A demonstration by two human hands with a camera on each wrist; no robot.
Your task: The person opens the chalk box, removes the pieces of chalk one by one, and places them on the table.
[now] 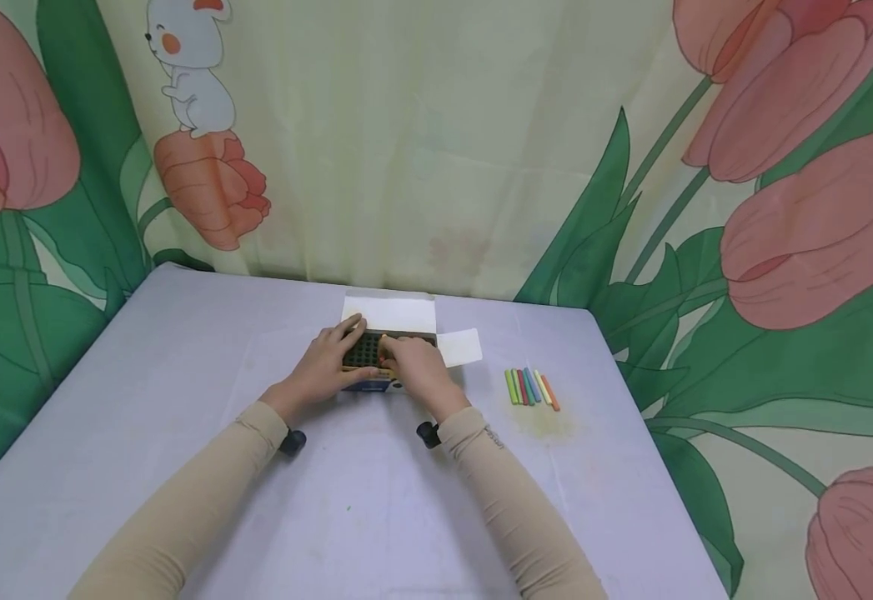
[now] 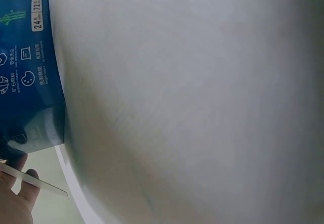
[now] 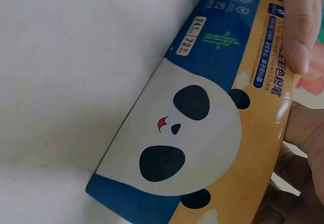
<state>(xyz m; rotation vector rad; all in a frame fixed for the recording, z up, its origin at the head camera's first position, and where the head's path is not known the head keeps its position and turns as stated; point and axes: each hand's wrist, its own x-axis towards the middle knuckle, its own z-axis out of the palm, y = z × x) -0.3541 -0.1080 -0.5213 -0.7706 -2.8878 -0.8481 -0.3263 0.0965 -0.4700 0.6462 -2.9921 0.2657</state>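
A chalk box (image 1: 367, 386) stands on the table with its lid up, showing a dark grid of holes (image 1: 361, 350) inside. My left hand (image 1: 319, 360) holds its left end, thumb along the front edge and fingers toward the back. Over the grid, my right hand (image 1: 423, 368) pinches a chalk stick, of which a small orange tip (image 1: 384, 337) shows; the rest is hidden by the fingers. In the right wrist view, the box front (image 3: 212, 107) bears a panda face, and the left thumb (image 3: 298, 47) presses its top edge.
Several coloured chalk sticks (image 1: 531, 387) lie in a row to the right of the box. A white lid (image 1: 391, 312) rises behind the box, and a side flap (image 1: 460, 347) sticks out right. A floral curtain (image 1: 406, 150) hangs behind the table (image 1: 361, 517).
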